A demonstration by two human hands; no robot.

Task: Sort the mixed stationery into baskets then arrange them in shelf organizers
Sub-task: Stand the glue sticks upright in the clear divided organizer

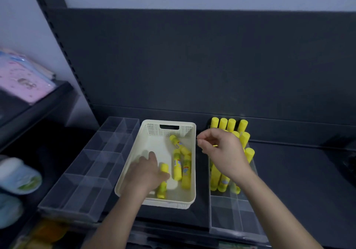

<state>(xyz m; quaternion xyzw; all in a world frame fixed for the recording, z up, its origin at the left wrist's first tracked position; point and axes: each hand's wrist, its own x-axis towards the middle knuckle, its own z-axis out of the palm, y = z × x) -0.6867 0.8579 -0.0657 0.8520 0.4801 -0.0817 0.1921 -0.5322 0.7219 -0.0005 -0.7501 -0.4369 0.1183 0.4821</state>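
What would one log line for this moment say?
left hand grips glue stick in basket | right hand holds nothing above organizer

Cream perforated basket [154, 131] on the dark shelf, handle slot at far end. Three yellow glue sticks [177, 164] lie loose inside it. A fourth stick [163, 168] is gripped by the left hand [146, 173]. Upright sticks [223, 123] pack the far compartments of the right clear organizer [231, 216]. The left clear organizer [107, 171] sits beside the basket.
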